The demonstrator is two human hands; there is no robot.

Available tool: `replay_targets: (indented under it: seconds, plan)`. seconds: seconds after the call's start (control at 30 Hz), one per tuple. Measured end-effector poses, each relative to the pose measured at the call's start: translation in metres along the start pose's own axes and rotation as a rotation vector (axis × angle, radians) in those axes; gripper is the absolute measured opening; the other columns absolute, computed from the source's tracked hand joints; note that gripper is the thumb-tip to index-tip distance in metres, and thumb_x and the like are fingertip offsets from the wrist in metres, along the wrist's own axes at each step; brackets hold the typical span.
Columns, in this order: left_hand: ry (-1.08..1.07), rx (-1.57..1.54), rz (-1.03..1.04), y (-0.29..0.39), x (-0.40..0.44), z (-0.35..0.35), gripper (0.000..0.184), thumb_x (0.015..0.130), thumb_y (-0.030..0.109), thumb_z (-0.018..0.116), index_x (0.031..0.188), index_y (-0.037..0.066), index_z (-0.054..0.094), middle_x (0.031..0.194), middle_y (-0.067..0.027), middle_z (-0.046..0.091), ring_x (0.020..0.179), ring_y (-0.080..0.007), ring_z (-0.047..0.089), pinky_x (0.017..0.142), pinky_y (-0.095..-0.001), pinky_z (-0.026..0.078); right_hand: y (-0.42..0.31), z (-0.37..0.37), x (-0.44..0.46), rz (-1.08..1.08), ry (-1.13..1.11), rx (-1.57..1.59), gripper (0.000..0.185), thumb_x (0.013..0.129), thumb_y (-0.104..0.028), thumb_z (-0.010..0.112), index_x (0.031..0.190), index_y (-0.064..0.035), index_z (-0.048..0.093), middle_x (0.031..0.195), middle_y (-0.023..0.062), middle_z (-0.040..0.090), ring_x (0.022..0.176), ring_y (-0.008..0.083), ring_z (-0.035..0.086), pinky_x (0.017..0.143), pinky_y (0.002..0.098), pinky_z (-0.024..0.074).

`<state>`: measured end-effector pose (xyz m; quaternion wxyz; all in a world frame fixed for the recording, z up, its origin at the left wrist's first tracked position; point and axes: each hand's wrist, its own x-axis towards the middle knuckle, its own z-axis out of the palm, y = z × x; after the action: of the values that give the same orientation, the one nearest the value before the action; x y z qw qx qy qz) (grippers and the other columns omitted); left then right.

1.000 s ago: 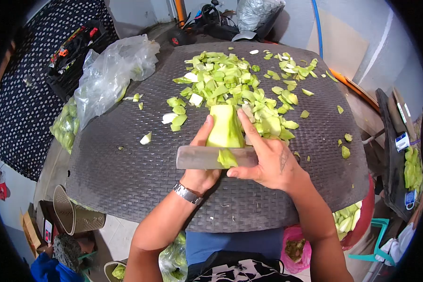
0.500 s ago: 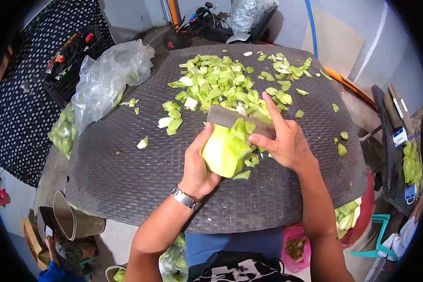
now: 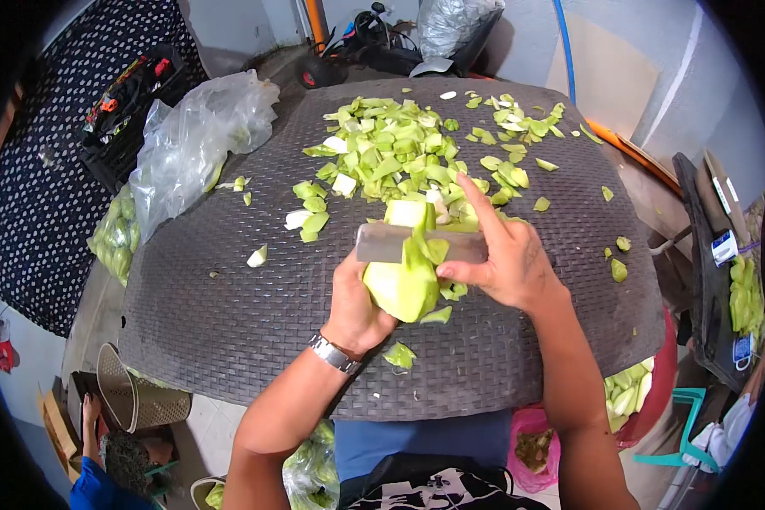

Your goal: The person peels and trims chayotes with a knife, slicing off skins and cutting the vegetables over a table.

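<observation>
My left hand (image 3: 353, 302), with a metal watch on its wrist, is wrapped round a pale green chayote (image 3: 395, 293) above the table. In my right hand (image 3: 518, 268) is a knife with a broad, flat blade (image 3: 382, 245); the handle is hidden by the palm. The blade lies across the chayote, with strips of green peel around it. My right index finger is stretched out past the blade's back and the thumb presses near the peel. Beyond the hands lies a heap of green peelings (image 3: 391, 144). A fresh peel piece (image 3: 399, 355) lies nearer to me.
The dark woven-patterned table (image 3: 221, 323) bears a clear plastic bag (image 3: 200, 136) at its left edge. A wicker-look bin (image 3: 157, 406) and a co-worker's arm (image 3: 91, 425) are at lower left. A pink bag (image 3: 531, 463) and a teal stool (image 3: 684, 425) stand at lower right.
The knife blade has moved toward me across the chayote and is now more level. Another peel piece has dropped on the table near me. The co-worker's hand at lower left has shifted upward.
</observation>
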<state>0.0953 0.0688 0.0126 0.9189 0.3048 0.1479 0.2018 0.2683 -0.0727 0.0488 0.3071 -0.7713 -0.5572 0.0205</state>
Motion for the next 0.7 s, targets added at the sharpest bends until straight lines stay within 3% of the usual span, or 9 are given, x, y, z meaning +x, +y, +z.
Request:
replay_targets:
  seconds: [0.1, 0.23, 0.33, 0.43, 0.53, 0.67, 0.7]
  plan:
    - [-0.245, -0.063, -0.168, 0.009, 0.010, -0.016, 0.067, 0.107, 0.060, 0.041, 0.147, 0.008, 0.051, 0.132, -0.0180, 0.065, 0.110, -0.0401, 0.070, 0.075, -0.0505, 0.065, 0.015, -0.011, 0.002, 0.056, 0.094, 0.023, 0.106, 0.082, -0.064, 0.079, 0.159, -0.0039, 0.038, 0.094, 0.0264, 0.075, 0.097, 0.0442, 0.075, 0.086, 0.0479, 0.0582]
    - [-0.271, -0.233, -0.188, 0.010, 0.005, -0.005, 0.069, 0.107, 0.061, 0.043, 0.146, 0.005, 0.053, 0.130, -0.0198, 0.067, 0.110, -0.0382, 0.071, 0.075, -0.0510, 0.065, 0.040, -0.026, 0.007, 0.381, 0.120, 0.024, 0.097, 0.090, -0.063, 0.072, 0.157, -0.0008, 0.040, 0.104, 0.0313, 0.074, 0.104, 0.0463, 0.073, 0.094, 0.0498, 0.0546]
    - [-0.156, -0.224, -0.111, 0.009, 0.002, 0.001, 0.069, 0.104, 0.057, 0.052, 0.149, 0.004, 0.049, 0.132, -0.0216, 0.064, 0.115, -0.0424, 0.066, 0.086, -0.0606, 0.063, 0.029, -0.028, 0.006, 0.534, 0.053, 0.073, 0.093, 0.092, -0.063, 0.071, 0.153, 0.0020, 0.044, 0.109, 0.0328, 0.073, 0.109, 0.0441, 0.072, 0.095, 0.0477, 0.0541]
    - [-0.036, -0.118, 0.003, 0.009, 0.005, 0.004, 0.062, 0.104, 0.047, 0.058, 0.146, 0.003, 0.051, 0.134, -0.0206, 0.064, 0.122, -0.0391, 0.063, 0.100, -0.0642, 0.055, 0.020, -0.019, 0.002, 0.511, -0.023, 0.196, 0.090, 0.093, -0.062, 0.071, 0.149, 0.0045, 0.048, 0.109, 0.0326, 0.073, 0.111, 0.0422, 0.072, 0.095, 0.0469, 0.0539]
    - [0.052, -0.077, 0.057, 0.007, 0.013, -0.007, 0.053, 0.104, 0.039, 0.059, 0.143, 0.003, 0.053, 0.135, -0.0188, 0.064, 0.122, -0.0359, 0.064, 0.107, -0.0620, 0.051, -0.008, -0.011, -0.001, 0.391, -0.098, 0.275, 0.089, 0.092, -0.061, 0.072, 0.147, 0.0051, 0.050, 0.106, 0.0321, 0.073, 0.106, 0.0434, 0.073, 0.093, 0.0463, 0.0548]
    - [0.145, -0.082, 0.031, 0.008, 0.011, -0.008, 0.045, 0.104, 0.035, 0.060, 0.136, 0.004, 0.059, 0.128, -0.0136, 0.070, 0.118, -0.0270, 0.068, 0.105, -0.0448, 0.054, -0.035, 0.014, -0.015, 0.093, -0.054, 0.137, 0.104, 0.085, -0.068, 0.076, 0.152, 0.0039, 0.043, 0.098, 0.0301, 0.074, 0.094, 0.0438, 0.076, 0.083, 0.0460, 0.0595]
    - [0.053, -0.125, -0.015, 0.010, 0.010, -0.010, 0.047, 0.105, 0.040, 0.057, 0.137, 0.005, 0.059, 0.129, -0.0138, 0.070, 0.116, -0.0282, 0.068, 0.105, -0.0475, 0.054, -0.036, 0.025, -0.017, -0.054, 0.029, 0.080, 0.112, 0.081, -0.072, 0.077, 0.155, 0.0024, 0.039, 0.095, 0.0276, 0.074, 0.090, 0.0438, 0.076, 0.080, 0.0483, 0.0609]
